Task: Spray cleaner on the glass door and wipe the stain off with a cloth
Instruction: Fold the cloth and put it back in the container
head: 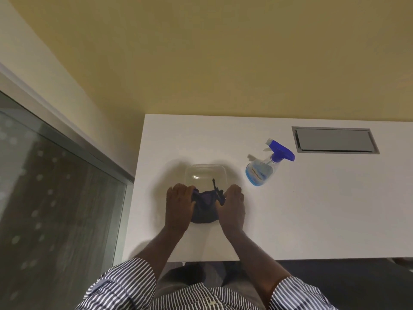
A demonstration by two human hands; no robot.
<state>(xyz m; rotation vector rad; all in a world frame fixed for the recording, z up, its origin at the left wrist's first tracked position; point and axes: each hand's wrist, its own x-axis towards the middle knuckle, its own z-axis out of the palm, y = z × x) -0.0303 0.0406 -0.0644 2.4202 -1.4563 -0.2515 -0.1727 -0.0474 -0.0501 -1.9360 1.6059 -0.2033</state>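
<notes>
Standing on the white tabletop [312,209], the spray bottle [267,163] aims its nozzle leftward; left hand [180,203] and right hand [231,203] grip the dark cloth [204,206] over a clear container [204,175].

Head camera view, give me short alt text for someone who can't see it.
Seen from above, a person's left hand and right hand grip a dark cloth over a clear plastic container on a white table. A blue-topped spray bottle lies to the right; the glass door is at far left.
</notes>
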